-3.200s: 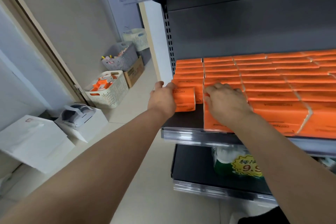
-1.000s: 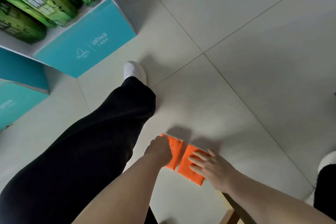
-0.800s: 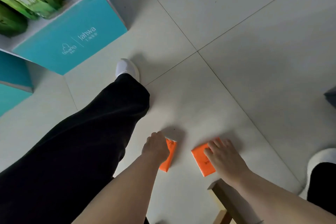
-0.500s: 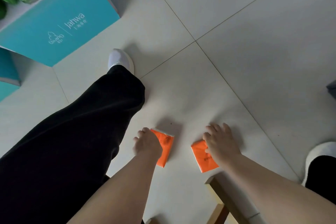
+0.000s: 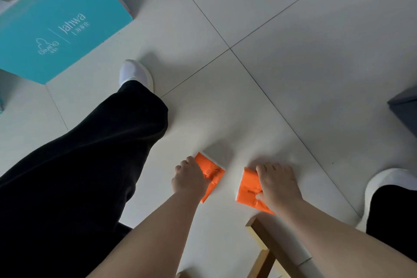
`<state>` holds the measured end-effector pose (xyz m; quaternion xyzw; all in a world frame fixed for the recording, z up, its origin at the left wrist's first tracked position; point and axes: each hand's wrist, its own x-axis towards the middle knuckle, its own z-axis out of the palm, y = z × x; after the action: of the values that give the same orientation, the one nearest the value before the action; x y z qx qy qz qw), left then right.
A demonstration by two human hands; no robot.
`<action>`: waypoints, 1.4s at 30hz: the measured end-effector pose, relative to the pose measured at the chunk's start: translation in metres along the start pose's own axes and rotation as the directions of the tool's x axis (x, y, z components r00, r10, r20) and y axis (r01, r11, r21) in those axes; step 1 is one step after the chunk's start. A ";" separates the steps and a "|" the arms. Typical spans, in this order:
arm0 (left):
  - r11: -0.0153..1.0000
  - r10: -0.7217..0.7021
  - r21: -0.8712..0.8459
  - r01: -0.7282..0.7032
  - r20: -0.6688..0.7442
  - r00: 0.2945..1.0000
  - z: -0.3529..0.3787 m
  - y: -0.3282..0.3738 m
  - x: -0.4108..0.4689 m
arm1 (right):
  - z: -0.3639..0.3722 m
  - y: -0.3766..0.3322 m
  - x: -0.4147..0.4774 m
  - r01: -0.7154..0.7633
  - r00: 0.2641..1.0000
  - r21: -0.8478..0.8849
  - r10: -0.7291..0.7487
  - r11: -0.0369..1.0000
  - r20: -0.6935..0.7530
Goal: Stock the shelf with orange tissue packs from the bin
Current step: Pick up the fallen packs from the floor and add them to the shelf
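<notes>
Looking down through the head camera, I see both hands low over the pale tiled floor (image 5: pixel 293 52), each grasping one pack. The left hand (image 5: pixel 189 181) curls its fingers round the near edge of an orange tissue pack (image 5: pixel 213 172), which lies tilted with one corner pointing away from me. The right hand (image 5: pixel 278 185) grips a second orange tissue pack (image 5: pixel 248 189), thumb pressed on its printed face and fingers wrapped over the far side. The two packs are near each other but apart, with bare tile between them. A soft shadow lies on the tiles just beyond each one, and I cannot tell whether either touches the floor. A black trouser leg (image 5: pixel 79 153) and a white shoe (image 5: pixel 135 73) stand to the left, near a teal Jahwa carton (image 5: pixel 63 27). Another white shoe (image 5: pixel 383 184) is at the right. A wooden frame edge (image 5: pixel 266 239) runs under the right forearm.
</notes>
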<state>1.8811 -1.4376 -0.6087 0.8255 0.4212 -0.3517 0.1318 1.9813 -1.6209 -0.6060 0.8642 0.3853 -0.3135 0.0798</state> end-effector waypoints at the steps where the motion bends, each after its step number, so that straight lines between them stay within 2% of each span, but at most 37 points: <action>1: 1.000 -0.021 0.019 0.021 0.000 1.000 0.000 0.000 -0.001 | -0.001 0.001 0.000 -0.026 1.000 0.016 0.026 1.000 -0.012; 4: 0.995 -0.088 0.046 0.087 0.042 0.995 -0.004 0.000 -0.002 | 0.002 0.005 0.002 -0.040 0.992 0.080 0.049 0.996 -0.116; 6: 0.992 -0.116 -0.035 0.120 0.089 0.989 -0.007 0.001 -0.002 | 0.006 0.006 0.002 -0.032 0.956 0.133 0.069 0.991 -0.284; 8: 0.986 -0.100 -0.120 0.113 0.109 0.989 -0.009 0.005 -0.003 | 0.006 0.007 0.002 -0.030 0.927 0.139 0.080 0.990 -0.367; 12: 0.984 0.042 -0.174 -0.034 0.040 0.998 -0.018 0.017 -0.008 | 0.001 0.012 0.001 -0.041 0.938 0.084 0.068 0.996 -0.341; 15: 0.959 0.150 -0.248 -0.134 0.046 0.988 -0.034 0.021 -0.011 | -0.009 0.015 -0.006 -0.028 0.961 0.095 0.053 0.995 -0.272; 18: 0.951 0.231 -0.210 -0.227 -0.004 0.973 -0.054 0.026 -0.015 | -0.028 0.022 -0.015 -0.055 0.971 0.113 0.079 0.992 -0.225; 25: 0.872 0.313 -0.308 -0.381 -0.248 0.917 -0.118 0.055 -0.059 | -0.088 0.039 -0.053 -0.174 0.894 0.281 0.271 0.944 -0.356; 28: 0.826 0.349 -0.325 -0.461 -0.347 0.870 -0.143 0.063 -0.093 | -0.117 0.050 -0.086 -0.205 0.812 0.323 0.345 0.924 -0.472; 33: 0.725 0.470 -0.293 -0.624 -0.452 0.758 -0.179 0.087 -0.157 | -0.160 0.077 -0.153 -0.215 0.704 0.402 0.427 0.890 -0.568; 39: 0.563 0.586 -0.202 -0.802 -0.587 0.559 -0.221 0.141 -0.233 | -0.206 0.110 -0.237 -0.177 0.524 0.501 0.512 0.847 -0.681; 42: 0.477 0.644 -0.158 -0.864 -0.606 0.467 -0.246 0.171 -0.269 | -0.227 0.125 -0.272 -0.275 0.473 0.471 0.545 0.838 -0.693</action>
<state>2.0244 -1.5783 -0.2593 0.9280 0.0826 0.0652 0.3573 2.0419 -1.7883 -0.2749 0.9775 0.1056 0.0881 -0.1598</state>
